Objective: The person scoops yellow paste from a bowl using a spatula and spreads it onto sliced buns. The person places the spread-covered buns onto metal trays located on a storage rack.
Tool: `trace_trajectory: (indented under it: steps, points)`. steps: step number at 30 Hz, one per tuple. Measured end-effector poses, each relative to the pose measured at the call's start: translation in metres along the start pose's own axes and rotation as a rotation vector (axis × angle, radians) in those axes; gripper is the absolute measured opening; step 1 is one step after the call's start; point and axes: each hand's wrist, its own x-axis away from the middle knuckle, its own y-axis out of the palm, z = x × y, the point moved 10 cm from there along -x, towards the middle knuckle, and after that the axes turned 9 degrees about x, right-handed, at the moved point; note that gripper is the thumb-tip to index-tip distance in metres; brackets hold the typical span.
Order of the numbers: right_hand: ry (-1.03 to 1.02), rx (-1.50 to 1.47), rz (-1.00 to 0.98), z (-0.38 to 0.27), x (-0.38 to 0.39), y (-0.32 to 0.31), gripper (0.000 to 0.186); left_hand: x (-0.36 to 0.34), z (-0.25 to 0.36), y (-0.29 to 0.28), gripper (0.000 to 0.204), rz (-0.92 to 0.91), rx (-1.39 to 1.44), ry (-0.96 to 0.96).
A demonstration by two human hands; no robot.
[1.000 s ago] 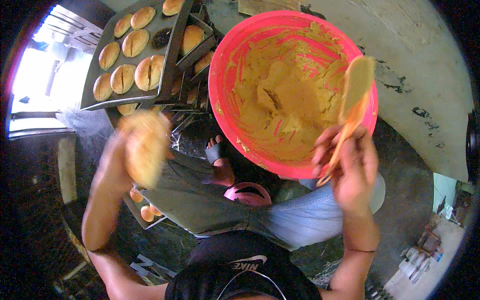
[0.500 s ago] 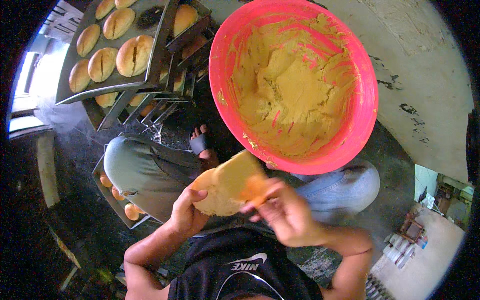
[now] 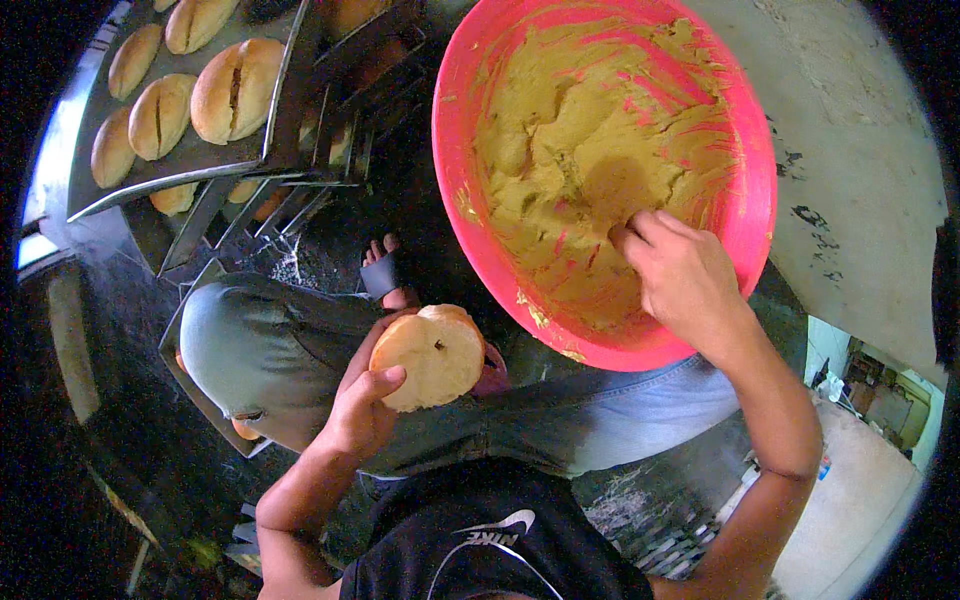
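Note:
My left hand [image 3: 362, 405] holds a split bread roll [image 3: 432, 365] over my lap, thumb on its pale cut face, which has one small dark spot. A golden crust edges the roll. My right hand [image 3: 685, 275] reaches into a large pink-red bowl [image 3: 458, 200], fingers pinched together at the thick yellow-brown paste [image 3: 560, 150]. The orange scraper seen in that hand a moment before is mostly hidden by the fingers and paste. Paste is smeared up the bowl's inner wall.
At the upper left, a metal tray [image 3: 215, 165] of slit bread rolls [image 3: 237, 92] rests on a rack of stacked trays [image 3: 310, 165]. Another tray [image 3: 190, 345] lies beside my left knee. A pale board [image 3: 850, 130] with dark marks stands right of the bowl.
My right hand has moved from the roll up and right into the bowl. The yellowish scraper blade no longer covers the roll, which my left hand still holds. The view has shifted slightly.

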Motion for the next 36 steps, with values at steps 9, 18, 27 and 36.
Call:
trace_trajectory:
  steps: [9, 18, 27, 36]
  points:
    - [-0.02, -0.483, -0.076, -0.005, 0.005, 0.006, 0.013, 0.003, 0.018, -0.004, 0.088, 0.072, -0.055, 0.028]
    - [-0.037, -0.553, 0.09, 0.004, 0.009, 0.007, 0.011, 0.019, 0.029, 0.009, 0.089, 0.078, -0.028, 0.102]
    - [0.165, -1.162, 0.192, -0.014, 0.045, -0.061, 0.013, 0.057, 0.075, 0.045, 0.07, 0.038, 0.071, 0.369]
    - [-0.118, -0.43, 0.782, -0.094, 0.079, -0.128, 0.043, 0.079, 0.08, 0.104, 0.063, -0.117, 0.205, 0.378]
